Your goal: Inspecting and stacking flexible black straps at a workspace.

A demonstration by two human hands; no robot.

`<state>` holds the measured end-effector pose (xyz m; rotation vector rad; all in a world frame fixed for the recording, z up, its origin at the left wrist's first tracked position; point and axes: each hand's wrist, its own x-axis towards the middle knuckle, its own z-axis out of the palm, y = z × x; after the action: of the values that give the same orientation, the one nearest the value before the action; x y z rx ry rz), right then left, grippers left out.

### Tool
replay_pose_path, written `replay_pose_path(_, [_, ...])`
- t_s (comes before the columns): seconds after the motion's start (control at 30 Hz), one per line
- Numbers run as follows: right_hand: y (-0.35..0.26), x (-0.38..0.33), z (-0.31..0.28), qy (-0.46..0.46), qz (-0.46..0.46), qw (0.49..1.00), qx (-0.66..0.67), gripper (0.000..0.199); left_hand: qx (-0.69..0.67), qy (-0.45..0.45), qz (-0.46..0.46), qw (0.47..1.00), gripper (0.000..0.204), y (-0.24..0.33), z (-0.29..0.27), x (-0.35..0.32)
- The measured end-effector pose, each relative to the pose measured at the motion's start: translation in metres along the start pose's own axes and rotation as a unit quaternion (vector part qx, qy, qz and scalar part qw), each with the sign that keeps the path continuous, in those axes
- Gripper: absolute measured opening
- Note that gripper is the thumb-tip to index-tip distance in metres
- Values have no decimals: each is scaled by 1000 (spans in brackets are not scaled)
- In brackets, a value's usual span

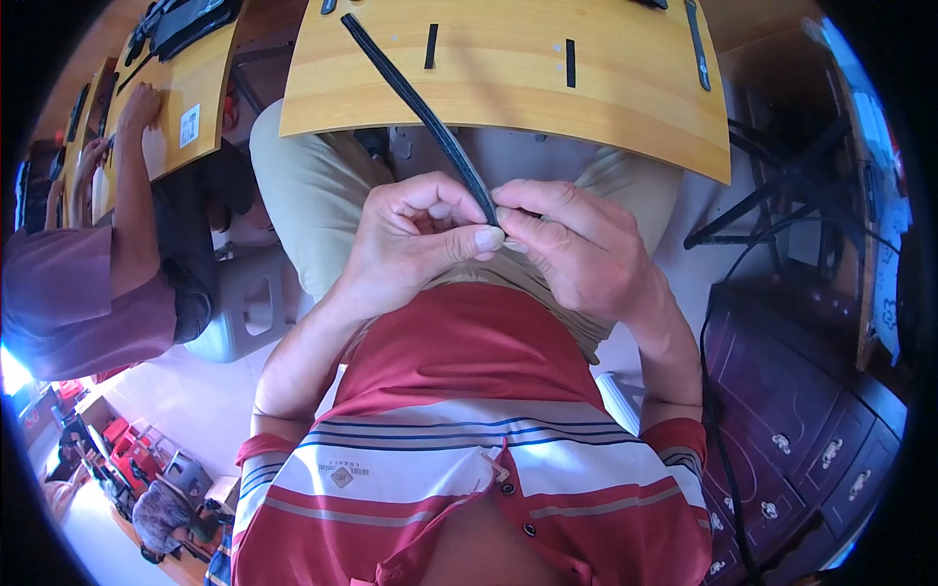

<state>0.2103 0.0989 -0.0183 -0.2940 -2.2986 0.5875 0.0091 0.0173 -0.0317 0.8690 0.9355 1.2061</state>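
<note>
We see a long black strip (428,115) with its near end caught at the fingertips of both hands, low in front of the lap. From there it runs up toward 11 o'clock, so its long axis lies on a slant from 5 to 11 o'clock, and its far end shows over the wooden table (498,103).

Our left hand (415,230) comes in from 7 o'clock and is nearer to the strip's length: its thumb and bent fingers pinch narrowly around the near end. Our right hand (581,239) comes in from 5 o'clock, thumb and forefinger drawn close together at the same end, on its 3 o'clock side. The thumbs cover the tip, so we cannot tell how much of it the right fingers grip.

On the table, 2 short black strips, the left piece (431,46) and the right piece (571,63), lie near 12 and 1 o'clock from our hands. Toward 10 o'clock, well apart from us, a co-worker's hand (142,107) rests at another table (210,88).
</note>
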Motion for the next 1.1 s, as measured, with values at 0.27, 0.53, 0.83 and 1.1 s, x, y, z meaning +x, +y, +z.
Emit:
replay_pose_path(0.27, [-5, 1, 1, -8, -7, 1000, -4, 29, 12, 7, -1, 1000, 10, -2, -1, -6])
replay_pose_path(0.53, [-10, -1, 4, -7, -39, 996, -79, 26, 14, 25, 23, 999, 12, -3, 4, -9])
replay_pose_path(0.83, [-20, -5, 8, 30, -62, 978, -199, 30, 57, 51, 55, 996, 12, 2, 13, -15])
replay_pose_path(1.1, [-19, -14, 9, 3, -26, 988, -152, 21, 46, 8, 14, 999, 14, 5, 19, -23])
